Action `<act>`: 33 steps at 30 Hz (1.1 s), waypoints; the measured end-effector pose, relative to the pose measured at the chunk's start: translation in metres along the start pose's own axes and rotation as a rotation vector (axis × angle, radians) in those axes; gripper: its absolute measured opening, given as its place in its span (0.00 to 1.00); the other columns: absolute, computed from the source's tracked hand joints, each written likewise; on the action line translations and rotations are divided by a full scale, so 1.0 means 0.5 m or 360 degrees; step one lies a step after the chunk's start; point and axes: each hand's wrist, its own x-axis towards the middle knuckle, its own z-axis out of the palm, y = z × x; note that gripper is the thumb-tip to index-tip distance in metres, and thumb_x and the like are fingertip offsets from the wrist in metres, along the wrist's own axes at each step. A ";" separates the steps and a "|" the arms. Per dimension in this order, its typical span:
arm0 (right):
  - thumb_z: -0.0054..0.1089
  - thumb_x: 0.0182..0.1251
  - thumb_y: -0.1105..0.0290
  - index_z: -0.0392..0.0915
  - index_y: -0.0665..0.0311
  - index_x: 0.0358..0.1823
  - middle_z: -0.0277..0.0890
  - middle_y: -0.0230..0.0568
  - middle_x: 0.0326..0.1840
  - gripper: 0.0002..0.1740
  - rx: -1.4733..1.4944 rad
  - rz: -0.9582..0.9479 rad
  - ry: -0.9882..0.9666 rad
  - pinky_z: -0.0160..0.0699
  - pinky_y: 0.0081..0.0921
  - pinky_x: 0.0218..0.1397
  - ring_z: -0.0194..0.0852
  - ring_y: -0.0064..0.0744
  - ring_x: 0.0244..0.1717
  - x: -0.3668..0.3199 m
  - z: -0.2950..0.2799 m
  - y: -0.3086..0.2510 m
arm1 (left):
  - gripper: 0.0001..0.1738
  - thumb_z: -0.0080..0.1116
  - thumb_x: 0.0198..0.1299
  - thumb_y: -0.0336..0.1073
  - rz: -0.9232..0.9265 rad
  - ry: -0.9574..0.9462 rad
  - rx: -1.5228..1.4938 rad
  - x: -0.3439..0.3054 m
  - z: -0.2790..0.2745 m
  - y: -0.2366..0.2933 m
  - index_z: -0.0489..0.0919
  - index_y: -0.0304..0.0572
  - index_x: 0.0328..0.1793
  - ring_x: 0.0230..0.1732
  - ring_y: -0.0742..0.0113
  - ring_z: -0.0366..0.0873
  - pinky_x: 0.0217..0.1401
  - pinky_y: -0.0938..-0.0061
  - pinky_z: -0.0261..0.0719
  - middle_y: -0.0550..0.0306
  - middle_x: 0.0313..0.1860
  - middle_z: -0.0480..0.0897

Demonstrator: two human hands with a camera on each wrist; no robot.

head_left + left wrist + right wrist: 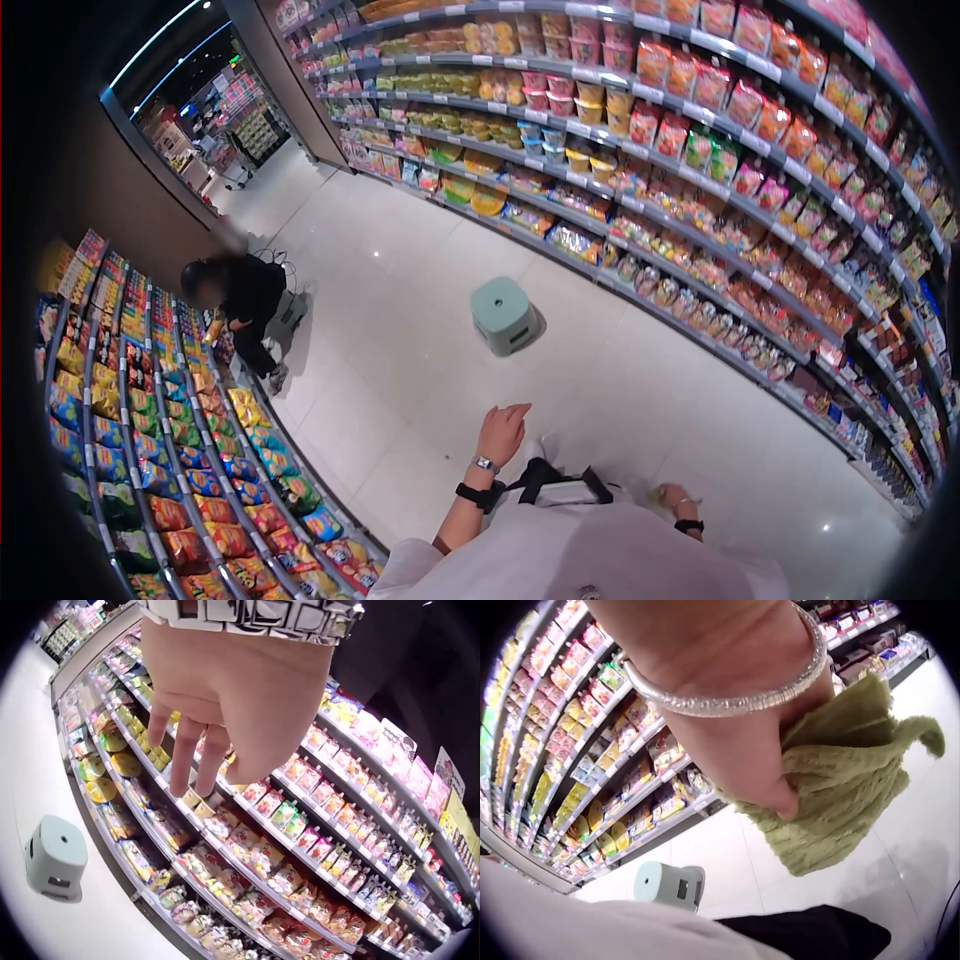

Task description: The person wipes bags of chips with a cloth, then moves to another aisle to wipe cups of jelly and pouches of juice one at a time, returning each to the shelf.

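My right hand (742,750) grips a crumpled olive-green cloth (840,795), its folds hanging out past the thumb. A silver bangle (727,703) circles that wrist. In the head view the right hand (681,496) is low at my side, small and partly blurred. My left hand (502,432) is held out in front of my body with nothing in it. Its fingers (184,761) hang loosely in the left wrist view, in front of the snack shelves (247,825). A watch (486,464) is on the left wrist.
A pale green step stool (500,310) stands on the tiled floor (390,330) ahead. Long shelves of packaged sweets (690,150) line the right. Racks of chip bags (205,500) curve along the left, where a person in black (250,300) is close to them. A doorway opens beyond.
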 end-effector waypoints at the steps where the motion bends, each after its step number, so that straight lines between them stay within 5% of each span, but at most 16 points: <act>1: 0.54 0.56 0.62 0.77 0.53 0.50 0.77 0.49 0.50 0.19 -0.0143 -0.0226 -0.0078 0.72 0.41 0.56 0.73 0.52 0.53 0.006 0.001 -0.032 | 0.21 0.51 0.55 0.28 -0.0001 -0.0021 -0.0001 0.012 -0.006 -0.027 0.73 0.48 0.57 0.47 0.57 0.77 0.59 0.56 0.69 0.55 0.47 0.80; 4: 0.52 0.56 0.64 0.78 0.52 0.51 0.77 0.49 0.49 0.19 -0.0047 -0.0468 -0.0445 0.72 0.39 0.55 0.74 0.51 0.52 -0.015 -0.072 -0.193 | 0.21 0.51 0.54 0.27 -0.0067 0.0095 -0.0009 0.015 -0.031 -0.102 0.73 0.47 0.57 0.43 0.54 0.78 0.52 0.57 0.74 0.52 0.41 0.81; 8: 0.52 0.55 0.67 0.78 0.52 0.50 0.78 0.48 0.47 0.19 -0.0103 -0.0539 -0.0237 0.73 0.38 0.54 0.76 0.49 0.50 0.059 -0.089 -0.271 | 0.21 0.53 0.54 0.30 -0.0259 0.0079 -0.0071 -0.049 -0.045 -0.181 0.73 0.45 0.57 0.41 0.54 0.79 0.47 0.57 0.76 0.51 0.38 0.82; 12: 0.50 0.56 0.67 0.80 0.52 0.48 0.78 0.48 0.46 0.18 -0.0151 -0.0613 -0.0160 0.72 0.38 0.54 0.76 0.49 0.49 0.097 -0.116 -0.296 | 0.46 0.60 0.53 0.48 -0.1362 -0.0755 0.0229 -0.181 -0.050 -0.284 0.50 0.49 0.74 0.48 0.48 0.79 0.51 0.50 0.74 0.47 0.47 0.81; 14: 0.50 0.57 0.67 0.80 0.52 0.48 0.79 0.48 0.46 0.17 -0.0135 -0.0630 -0.0170 0.72 0.38 0.54 0.76 0.48 0.49 0.136 -0.123 -0.294 | 0.56 0.61 0.52 0.51 -0.2103 -0.0694 0.0128 -0.250 -0.048 -0.361 0.34 0.53 0.77 0.50 0.46 0.78 0.53 0.46 0.72 0.43 0.50 0.80; 16: 0.50 0.57 0.67 0.80 0.53 0.48 0.79 0.48 0.46 0.17 -0.0223 -0.0606 -0.0221 0.72 0.37 0.54 0.76 0.48 0.50 0.157 -0.130 -0.287 | 0.57 0.60 0.53 0.50 -0.2363 -0.0292 0.0210 -0.270 -0.099 -0.374 0.30 0.53 0.76 0.49 0.47 0.78 0.52 0.49 0.74 0.40 0.48 0.80; 20: 0.54 0.58 0.63 0.80 0.56 0.45 0.79 0.48 0.45 0.15 -0.0016 -0.0568 -0.0278 0.73 0.37 0.52 0.76 0.50 0.48 0.190 -0.137 -0.300 | 0.54 0.59 0.54 0.50 -0.2413 -0.0180 0.0394 -0.273 -0.167 -0.378 0.35 0.53 0.77 0.49 0.46 0.78 0.50 0.51 0.75 0.39 0.46 0.80; 25: 0.59 0.55 0.58 0.80 0.58 0.43 0.79 0.50 0.43 0.17 0.0077 -0.0396 -0.0346 0.74 0.37 0.51 0.77 0.50 0.48 0.245 -0.135 -0.274 | 0.44 0.58 0.55 0.50 -0.1804 -0.0786 0.0207 -0.242 -0.101 -0.403 0.49 0.57 0.75 0.52 0.42 0.76 0.54 0.53 0.74 0.38 0.50 0.78; 29: 0.56 0.57 0.58 0.79 0.59 0.45 0.78 0.51 0.47 0.18 -0.0007 -0.0167 -0.0480 0.74 0.38 0.52 0.75 0.51 0.50 0.301 -0.195 -0.279 | 0.39 0.56 0.57 0.50 -0.1576 -0.0963 -0.0278 -0.059 -0.052 -0.362 0.55 0.56 0.74 0.62 0.43 0.69 0.64 0.57 0.67 0.38 0.58 0.74; 30: 0.49 0.62 0.59 0.80 0.58 0.46 0.79 0.50 0.45 0.17 0.0069 -0.0241 -0.0307 0.72 0.36 0.52 0.76 0.49 0.49 0.348 -0.165 -0.237 | 0.39 0.56 0.57 0.50 -0.1554 -0.0942 -0.0274 -0.014 -0.039 -0.372 0.55 0.56 0.74 0.62 0.43 0.69 0.64 0.57 0.67 0.38 0.58 0.74; 33: 0.49 0.61 0.57 0.80 0.62 0.42 0.79 0.52 0.42 0.19 0.0227 -0.0303 -0.0136 0.73 0.37 0.49 0.77 0.50 0.46 0.431 -0.187 -0.223 | 0.39 0.56 0.57 0.52 -0.1085 -0.1061 -0.0268 0.132 -0.007 -0.396 0.55 0.56 0.74 0.59 0.43 0.71 0.63 0.57 0.69 0.39 0.58 0.74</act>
